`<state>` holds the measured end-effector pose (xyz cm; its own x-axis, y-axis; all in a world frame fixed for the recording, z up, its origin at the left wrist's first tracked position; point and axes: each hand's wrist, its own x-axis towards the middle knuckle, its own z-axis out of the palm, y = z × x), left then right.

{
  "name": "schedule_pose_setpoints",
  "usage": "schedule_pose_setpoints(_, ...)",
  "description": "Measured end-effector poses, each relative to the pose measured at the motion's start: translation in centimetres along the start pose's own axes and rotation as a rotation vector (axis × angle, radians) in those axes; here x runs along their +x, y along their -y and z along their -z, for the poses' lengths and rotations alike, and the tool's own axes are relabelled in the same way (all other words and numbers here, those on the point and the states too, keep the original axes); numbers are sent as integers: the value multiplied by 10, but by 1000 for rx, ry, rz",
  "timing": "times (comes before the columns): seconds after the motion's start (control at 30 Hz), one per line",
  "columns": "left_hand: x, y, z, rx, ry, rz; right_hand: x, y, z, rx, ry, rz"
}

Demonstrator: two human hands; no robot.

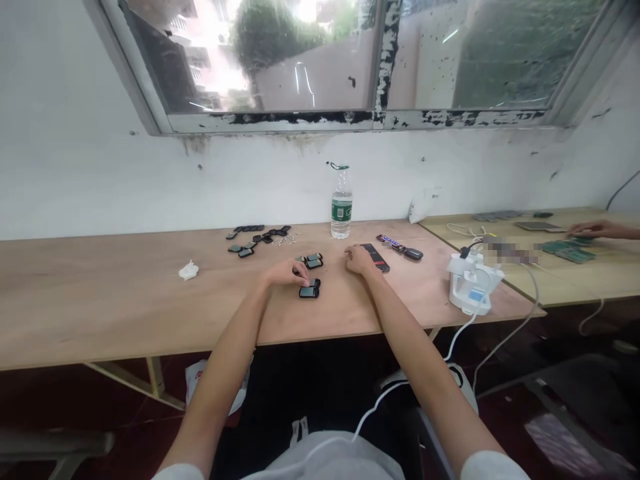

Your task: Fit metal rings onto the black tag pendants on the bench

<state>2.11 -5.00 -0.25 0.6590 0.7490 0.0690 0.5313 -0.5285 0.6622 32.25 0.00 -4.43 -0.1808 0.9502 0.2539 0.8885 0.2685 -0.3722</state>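
My left hand reaches over the table with its fingers pinched together. Its fingertips touch the upper left edge of a small black device with a grey screen, one of a pair lying close together. Just beyond it lie more such devices, partly behind my fingers. My right hand rests beside the left edge of a dark smartphone with a lit screen. Its fingers are curled down, and anything inside them is hidden.
Several black devices and parts lie farther back, near tiny scattered pieces. A water bottle stands by the wall. Rightward are a chocolate bar wrapper, a black fob and a white power strip. Another person's hand touches green boards.
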Motion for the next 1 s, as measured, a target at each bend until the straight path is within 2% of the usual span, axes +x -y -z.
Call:
schedule_pose_setpoints(0.13,5,11,-5,19,-58,30,3,-3,-1,23,-15,24)
schedule_pose_setpoints(0.27,13,17,-15,77,-125,2,5,-5,-3,30,-16,5)
schedule_pose_setpoints(0.5,20,7,-33,157,-190,-83,6,-3,-3,86,-5,22)
schedule_pose_setpoints(0.63,23,4,-40,200,-235,-97,7,-4,-3,95,-21,-18)
schedule_pose_setpoints(0.83,26,7,-43,237,-242,-80,6,0,-6,145,-12,24)
schedule_pose_setpoints(1.0,26,7,-44,220,-244,-89,3,3,-5,232,-105,56)
